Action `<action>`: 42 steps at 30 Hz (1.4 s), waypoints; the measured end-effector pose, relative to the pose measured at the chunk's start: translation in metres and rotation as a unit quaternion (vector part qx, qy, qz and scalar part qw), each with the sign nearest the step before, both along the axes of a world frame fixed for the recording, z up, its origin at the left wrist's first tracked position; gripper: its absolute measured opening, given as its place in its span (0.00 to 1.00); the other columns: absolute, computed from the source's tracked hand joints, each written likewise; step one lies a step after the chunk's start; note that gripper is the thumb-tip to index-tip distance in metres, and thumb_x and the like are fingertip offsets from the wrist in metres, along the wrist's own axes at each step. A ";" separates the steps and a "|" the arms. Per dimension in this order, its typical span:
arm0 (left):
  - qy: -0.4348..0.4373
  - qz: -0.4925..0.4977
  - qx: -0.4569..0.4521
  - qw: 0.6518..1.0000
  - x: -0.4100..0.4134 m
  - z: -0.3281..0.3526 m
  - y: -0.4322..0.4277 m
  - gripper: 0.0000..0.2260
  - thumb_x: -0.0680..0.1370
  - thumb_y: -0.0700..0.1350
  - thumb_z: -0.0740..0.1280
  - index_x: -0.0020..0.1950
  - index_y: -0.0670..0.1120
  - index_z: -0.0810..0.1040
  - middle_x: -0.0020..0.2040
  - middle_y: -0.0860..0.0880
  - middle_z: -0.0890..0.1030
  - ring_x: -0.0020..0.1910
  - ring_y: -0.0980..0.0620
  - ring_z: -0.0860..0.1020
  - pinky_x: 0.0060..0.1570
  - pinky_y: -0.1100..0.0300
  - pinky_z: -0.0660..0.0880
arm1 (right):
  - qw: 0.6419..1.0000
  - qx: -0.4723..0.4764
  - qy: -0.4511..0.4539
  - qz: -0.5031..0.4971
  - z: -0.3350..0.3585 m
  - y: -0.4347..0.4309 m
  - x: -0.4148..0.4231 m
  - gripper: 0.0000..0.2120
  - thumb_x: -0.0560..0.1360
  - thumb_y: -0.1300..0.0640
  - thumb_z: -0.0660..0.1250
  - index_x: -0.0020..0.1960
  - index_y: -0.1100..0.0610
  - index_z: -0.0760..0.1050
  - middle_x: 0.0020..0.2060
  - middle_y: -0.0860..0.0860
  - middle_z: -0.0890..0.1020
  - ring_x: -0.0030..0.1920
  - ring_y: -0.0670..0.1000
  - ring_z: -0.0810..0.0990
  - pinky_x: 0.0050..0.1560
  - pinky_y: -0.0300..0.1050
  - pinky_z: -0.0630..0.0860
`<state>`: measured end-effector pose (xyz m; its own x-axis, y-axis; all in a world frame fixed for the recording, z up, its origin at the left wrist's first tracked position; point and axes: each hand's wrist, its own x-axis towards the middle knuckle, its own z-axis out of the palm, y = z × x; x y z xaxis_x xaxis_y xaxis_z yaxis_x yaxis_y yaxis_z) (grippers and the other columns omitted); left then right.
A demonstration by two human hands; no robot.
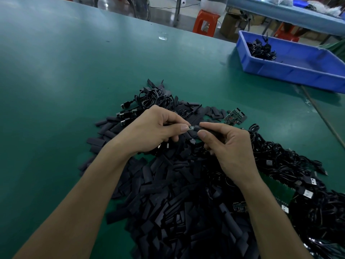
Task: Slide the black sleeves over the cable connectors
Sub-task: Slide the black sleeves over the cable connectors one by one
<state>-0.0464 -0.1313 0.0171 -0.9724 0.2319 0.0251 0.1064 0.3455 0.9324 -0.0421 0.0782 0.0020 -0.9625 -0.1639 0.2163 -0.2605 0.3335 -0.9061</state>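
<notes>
Sleeve (196, 128) and connector (191, 127) meet end to end above the table (56, 75), between the two hands and raised clear of the sleeve pile (177, 202) beneath.

Left hand (156, 128): thumb (183, 127) and forefinger pinch the connector close behind its bare tip, so that only a short, component-studded end shows. The other fingers curl under the palm and seem to gather the trailing cable, though that part is hidden.

Right hand (229, 144): thumb (202, 135) below and forefinger (207, 125) above pinch the sleeve near its mouth, with the other fingers loosely curled behind. The mouth faces the connector and touches it or nearly so; whether the tip has entered cannot be told.

Gripping each part close to the joint probably keeps the soft tube from buckling and holds both on one line for the push. Judged stage: start of insertion for this piece.

Supply lies within reach:
- loose sleeves under and before the forearms
- cables (298, 184) to the right
- a coiled bundle (156, 101) beyond the left hand
- spare boards (234, 116) beyond the right hand

Far right, the bin (298, 73) holds a few dark cables, presumably finished ones.
</notes>
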 end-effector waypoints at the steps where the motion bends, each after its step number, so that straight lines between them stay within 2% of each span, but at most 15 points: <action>1: 0.002 -0.002 0.000 1.000 0.000 0.001 -0.001 0.05 0.80 0.43 0.70 0.52 0.49 0.86 0.29 0.54 0.81 0.27 0.64 0.74 0.30 0.74 0.68 | 1.000 0.003 -0.007 0.006 0.000 0.001 -0.001 0.09 0.74 0.54 0.74 0.54 0.46 0.83 0.33 0.41 0.84 0.33 0.40 0.80 0.37 0.31 0.74; 6: 0.004 -0.012 -0.007 1.000 0.000 0.002 -0.003 0.06 0.79 0.43 0.71 0.51 0.52 0.86 0.31 0.53 0.82 0.28 0.63 0.74 0.30 0.74 0.67 | 0.998 0.039 -0.028 0.034 0.003 0.006 -0.004 0.11 0.74 0.52 0.74 0.56 0.50 0.84 0.33 0.38 0.84 0.33 0.38 0.80 0.37 0.29 0.73; 8: 0.006 -0.010 -0.011 1.000 0.000 0.001 -0.002 0.06 0.79 0.42 0.71 0.49 0.51 0.86 0.31 0.54 0.82 0.28 0.64 0.74 0.30 0.74 0.68 | 0.997 0.065 -0.011 0.031 0.003 0.005 -0.005 0.11 0.73 0.52 0.75 0.56 0.49 0.84 0.37 0.38 0.85 0.38 0.37 0.81 0.41 0.30 0.74; 11: 0.002 -0.006 -0.005 1.000 0.000 0.000 -0.002 0.06 0.79 0.41 0.71 0.47 0.52 0.85 0.32 0.54 0.84 0.28 0.64 0.75 0.31 0.73 0.70 | 0.996 0.073 -0.005 0.047 0.002 0.004 -0.004 0.11 0.74 0.53 0.75 0.57 0.49 0.84 0.45 0.42 0.87 0.45 0.40 0.84 0.47 0.34 0.76; 14: -0.015 -0.005 0.029 0.999 0.000 -0.001 -0.002 0.06 0.80 0.41 0.70 0.49 0.50 0.85 0.34 0.52 0.85 0.29 0.61 0.74 0.30 0.73 0.69 | 0.997 0.032 -0.019 0.065 0.002 0.006 -0.002 0.11 0.73 0.54 0.75 0.56 0.49 0.84 0.41 0.43 0.87 0.37 0.40 0.82 0.39 0.31 0.75; 16: -0.023 -0.003 0.048 0.999 0.000 -0.001 -0.002 0.05 0.80 0.41 0.69 0.49 0.49 0.85 0.34 0.51 0.85 0.29 0.61 0.74 0.30 0.73 0.70 | 0.997 0.018 -0.021 0.069 0.002 0.007 -0.002 0.12 0.72 0.53 0.74 0.56 0.49 0.84 0.40 0.41 0.86 0.35 0.39 0.81 0.37 0.30 0.74; 19: -0.022 -0.009 0.049 0.999 0.000 -0.002 -0.001 0.05 0.80 0.42 0.69 0.49 0.49 0.85 0.35 0.51 0.85 0.29 0.62 0.75 0.31 0.72 0.70 | 0.998 0.013 -0.012 0.065 0.001 0.006 -0.001 0.13 0.72 0.53 0.75 0.56 0.51 0.84 0.39 0.39 0.85 0.36 0.38 0.81 0.38 0.29 0.74; 24: -0.035 -0.017 0.065 0.997 0.001 0.000 0.000 0.03 0.79 0.42 0.71 0.51 0.47 0.84 0.37 0.49 0.86 0.29 0.60 0.76 0.30 0.72 0.71 | 0.998 0.015 0.002 0.053 -0.001 0.002 -0.002 0.11 0.74 0.56 0.75 0.56 0.51 0.84 0.39 0.41 0.85 0.37 0.38 0.81 0.40 0.30 0.74; 27: -0.021 0.018 0.075 0.997 0.000 -0.001 0.002 0.05 0.76 0.41 0.74 0.45 0.46 0.79 0.36 0.47 0.86 0.28 0.59 0.77 0.28 0.71 0.70 | 0.998 0.020 0.009 0.056 0.000 0.002 0.000 0.10 0.74 0.56 0.74 0.56 0.50 0.84 0.41 0.42 0.85 0.38 0.37 0.81 0.41 0.31 0.75; 30: 0.011 0.055 0.058 0.997 0.000 -0.003 0.003 0.10 0.73 0.43 0.77 0.40 0.50 0.76 0.34 0.48 0.84 0.28 0.56 0.79 0.27 0.69 0.71 | 0.999 0.020 0.018 0.040 0.000 0.000 0.000 0.09 0.75 0.56 0.74 0.55 0.50 0.84 0.38 0.41 0.85 0.36 0.39 0.81 0.39 0.31 0.74; 32: 0.029 0.073 0.041 0.996 0.000 -0.005 0.005 0.10 0.72 0.47 0.78 0.39 0.52 0.77 0.33 0.50 0.84 0.28 0.56 0.80 0.28 0.68 0.72 | 0.999 0.018 0.024 0.023 -0.001 0.000 0.000 0.08 0.75 0.56 0.73 0.54 0.51 0.84 0.35 0.41 0.84 0.32 0.42 0.81 0.37 0.31 0.74; 35: 0.034 0.097 0.015 0.995 0.001 -0.006 0.006 0.11 0.70 0.52 0.79 0.39 0.51 0.79 0.32 0.50 0.84 0.27 0.55 0.81 0.27 0.64 0.75 | 0.999 0.017 0.036 0.005 -0.003 -0.001 0.001 0.06 0.76 0.56 0.72 0.52 0.50 0.84 0.34 0.45 0.84 0.31 0.46 0.82 0.34 0.32 0.74; 37: 0.029 0.105 -0.002 0.994 0.002 -0.006 0.007 0.13 0.70 0.54 0.79 0.39 0.49 0.79 0.30 0.49 0.84 0.26 0.55 0.80 0.25 0.64 0.74 | 0.999 0.021 0.049 0.002 -0.004 -0.002 0.002 0.05 0.76 0.56 0.73 0.52 0.50 0.84 0.34 0.45 0.84 0.31 0.46 0.82 0.34 0.32 0.74; 42: -0.017 0.101 0.076 0.992 0.000 -0.005 0.005 0.09 0.75 0.47 0.76 0.41 0.44 0.80 0.34 0.46 0.85 0.29 0.54 0.81 0.29 0.66 0.75 | 0.999 0.015 0.043 0.000 -0.004 -0.001 0.002 0.07 0.75 0.57 0.73 0.53 0.51 0.84 0.33 0.43 0.84 0.30 0.43 0.81 0.34 0.31 0.74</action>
<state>-0.0467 -0.1264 0.0121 -0.9996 0.0274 0.0114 0.0169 0.2115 0.9772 -0.0398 0.0772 -0.0025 -0.9404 -0.1712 0.2939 -0.3373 0.3601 -0.8698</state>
